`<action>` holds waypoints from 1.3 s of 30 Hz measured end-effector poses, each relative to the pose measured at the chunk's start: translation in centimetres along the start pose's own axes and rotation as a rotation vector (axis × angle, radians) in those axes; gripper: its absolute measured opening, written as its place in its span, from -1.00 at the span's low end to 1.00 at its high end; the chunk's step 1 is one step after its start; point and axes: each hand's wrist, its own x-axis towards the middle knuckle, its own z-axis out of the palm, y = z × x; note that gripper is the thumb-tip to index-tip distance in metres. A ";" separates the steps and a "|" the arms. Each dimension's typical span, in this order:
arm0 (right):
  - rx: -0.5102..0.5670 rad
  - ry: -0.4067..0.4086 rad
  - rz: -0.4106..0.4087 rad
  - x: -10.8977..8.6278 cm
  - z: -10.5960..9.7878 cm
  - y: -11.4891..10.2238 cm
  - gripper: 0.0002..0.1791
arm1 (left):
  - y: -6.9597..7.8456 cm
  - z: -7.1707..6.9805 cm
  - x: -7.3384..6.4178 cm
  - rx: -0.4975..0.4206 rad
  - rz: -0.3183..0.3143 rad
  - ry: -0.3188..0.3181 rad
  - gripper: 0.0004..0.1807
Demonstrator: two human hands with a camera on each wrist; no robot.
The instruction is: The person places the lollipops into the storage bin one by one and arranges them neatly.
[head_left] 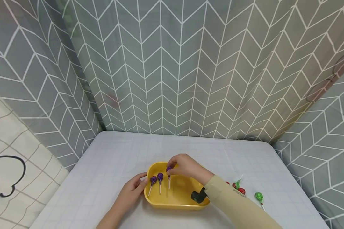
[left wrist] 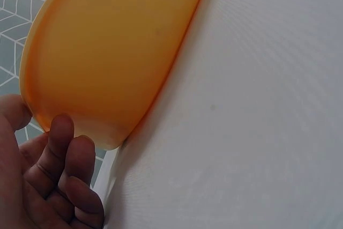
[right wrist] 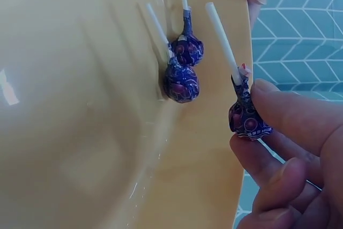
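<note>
A yellow tray (head_left: 177, 205) lies on the table, tilted towards the viewer in none of its visible edges. At its left end my left hand (head_left: 132, 190) grips the rim; in the left wrist view the thumb is at the rim and the fingertips (left wrist: 63, 124) touch the outer wall. My right hand (head_left: 186, 166) is over the tray's far side and pinches a purple-wrapped lollipop (right wrist: 247, 116) by its head, white stick pointing away from the fingers. Two more purple lollipops, one (right wrist: 181, 83) beside the other (right wrist: 187, 51), lie in the tray's left part.
Right of the tray, partly behind the right sleeve (head_left: 235, 203), are several red and green lollipops (head_left: 236, 184). A single green lollipop (head_left: 259, 196) lies farther right on the white-covered table (head_left: 117, 152). Patterned grey curtains (head_left: 172, 79) stand behind and at the sides.
</note>
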 end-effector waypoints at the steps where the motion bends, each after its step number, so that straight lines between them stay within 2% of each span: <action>1: -0.008 -0.003 -0.002 0.1 0.0 -0.1 -0.77 | 0.0 0.0 0.0 0.002 -0.003 0.000 -0.55; 14: -0.049 -0.037 -0.031 0.7 0.5 -0.5 -0.79 | 0.0 0.0 0.2 0.028 0.003 0.002 -0.57; 39: -0.097 -0.104 0.015 1.1 2.0 -0.8 -0.81 | -0.1 0.0 0.2 0.022 -0.004 0.005 -0.55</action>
